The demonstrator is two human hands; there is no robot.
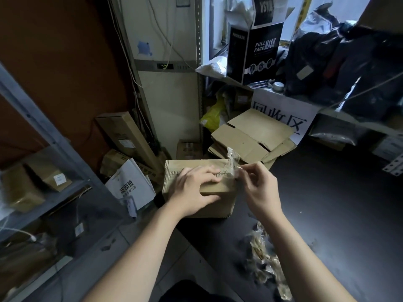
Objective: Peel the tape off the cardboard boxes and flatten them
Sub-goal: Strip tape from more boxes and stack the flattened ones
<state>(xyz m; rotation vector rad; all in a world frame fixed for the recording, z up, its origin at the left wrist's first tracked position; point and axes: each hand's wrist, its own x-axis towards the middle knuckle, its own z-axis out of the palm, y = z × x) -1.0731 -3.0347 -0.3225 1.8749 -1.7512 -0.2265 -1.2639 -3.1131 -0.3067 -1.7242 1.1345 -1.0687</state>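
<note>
My right hand pinches the tape by its loose right end; the rest runs left under my spread left hand.

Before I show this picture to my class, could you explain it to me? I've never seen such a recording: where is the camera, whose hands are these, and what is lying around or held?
There is no machine here. A person wears one wide-angle camera on the head, looking down at their own bare hands. The left hand presses flat on a cardboard box that stands on a dark table. The right hand pinches a strip of clear tape lifted off the box's top. Behind lies a stack of flattened boxes. Beside the right arm is a heap of crumpled tape scraps.
</note>
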